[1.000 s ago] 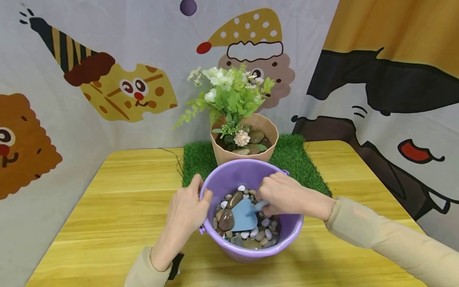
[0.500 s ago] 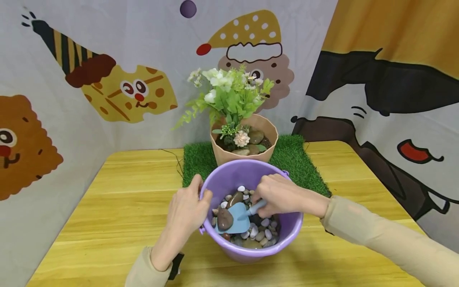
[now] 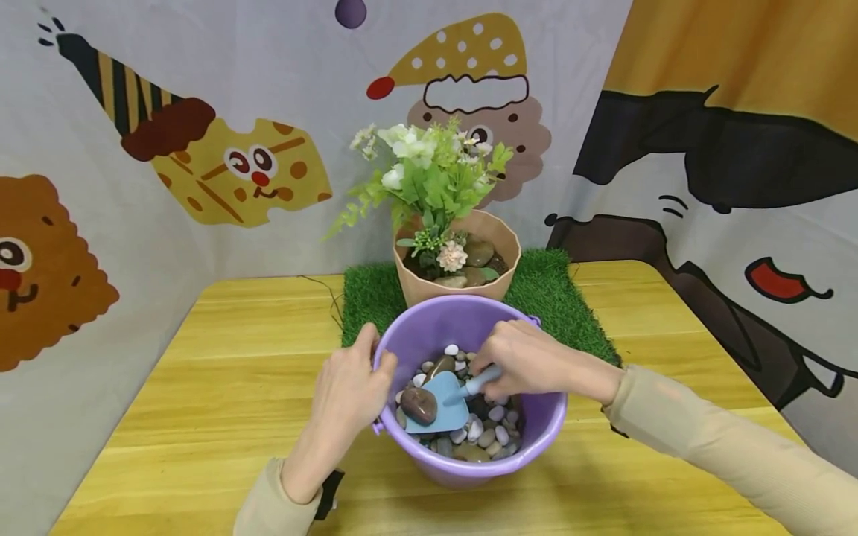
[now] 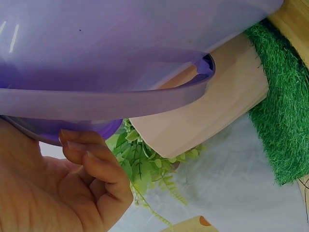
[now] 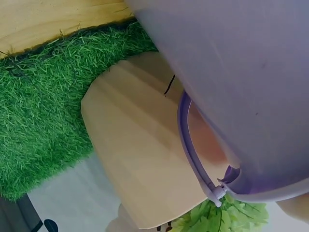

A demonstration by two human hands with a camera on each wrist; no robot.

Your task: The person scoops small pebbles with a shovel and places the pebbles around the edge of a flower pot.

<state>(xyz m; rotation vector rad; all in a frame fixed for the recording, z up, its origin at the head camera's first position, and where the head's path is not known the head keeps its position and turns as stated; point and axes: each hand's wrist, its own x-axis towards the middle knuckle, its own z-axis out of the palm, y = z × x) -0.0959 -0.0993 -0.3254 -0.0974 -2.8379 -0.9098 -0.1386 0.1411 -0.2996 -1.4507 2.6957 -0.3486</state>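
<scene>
A purple bucket (image 3: pixel 469 470) stands on the table, with pebbles (image 3: pixel 492 439) and larger stones inside. My left hand (image 3: pixel 351 391) grips its left rim; in the left wrist view the fingers (image 4: pixel 104 166) curl at that rim, below the bucket's handle (image 4: pixel 106 104). Inside the bucket, my right hand (image 3: pixel 526 361) holds a small light-blue toy shovel (image 3: pixel 450 402) by its handle. The blade points left, and a smooth brown stone (image 3: pixel 418 404) lies on its left part. The right wrist view shows the bucket's outer wall (image 5: pixel 241 87), with the right hand's fingers hidden.
Directly behind the bucket is a beige pot (image 3: pixel 456 290) with white flowers, green leaves (image 3: pixel 436 186) and stones. It stands on an artificial grass mat (image 3: pixel 563 305). The wooden table (image 3: pixel 255 357) extends to both sides. A printed cloth (image 3: pixel 268 59) hangs behind.
The shovel has moved left within the bucket, its blade sliding under the brown stone. That stone has turned slightly and now lies on the blade. My left hand has stayed on the rim.
</scene>
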